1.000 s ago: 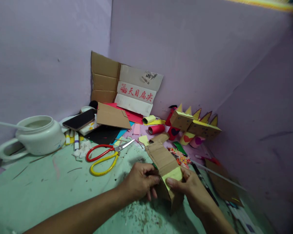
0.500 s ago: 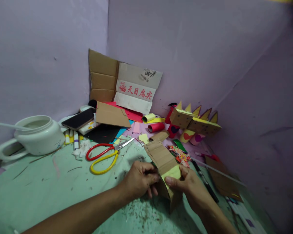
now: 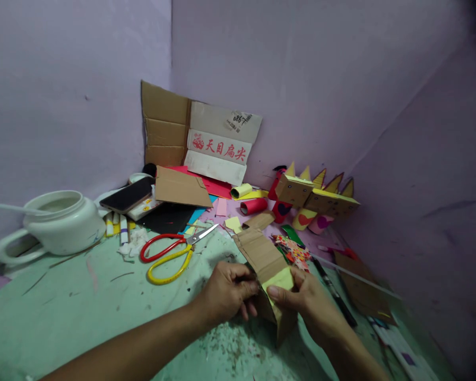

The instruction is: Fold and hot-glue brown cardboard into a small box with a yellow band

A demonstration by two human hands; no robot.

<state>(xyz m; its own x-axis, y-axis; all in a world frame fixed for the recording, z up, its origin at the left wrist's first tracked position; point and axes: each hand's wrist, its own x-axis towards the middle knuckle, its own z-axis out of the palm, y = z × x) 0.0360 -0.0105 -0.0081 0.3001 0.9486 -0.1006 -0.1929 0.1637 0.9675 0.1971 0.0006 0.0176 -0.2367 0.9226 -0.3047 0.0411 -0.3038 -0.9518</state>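
Note:
A folded piece of brown cardboard [image 3: 262,255] is held above the green tabletop, tilted, with one flap hanging down below. My left hand [image 3: 232,290] pinches its left edge, fingertips partly hidden behind it. On the right, my right hand [image 3: 309,299] grips the cardboard with the thumb pressed on a yellow paper patch [image 3: 281,281] that covers part of its face. Scissors [image 3: 170,256] with one red and one yellow handle lie spread to the left of my hands, touching neither.
A white mug-shaped pot [image 3: 63,225] stands at the left, near a phone [image 3: 127,194]. Cardboard figures with yellow spikes [image 3: 295,190] stand at the back right. Red and yellow paper tubes [image 3: 254,206] lie behind my hands. A black pen [image 3: 333,291] lies to the right.
Both hands keep the same hold on the cardboard. The camera view has shifted very slightly; nothing else has visibly moved.

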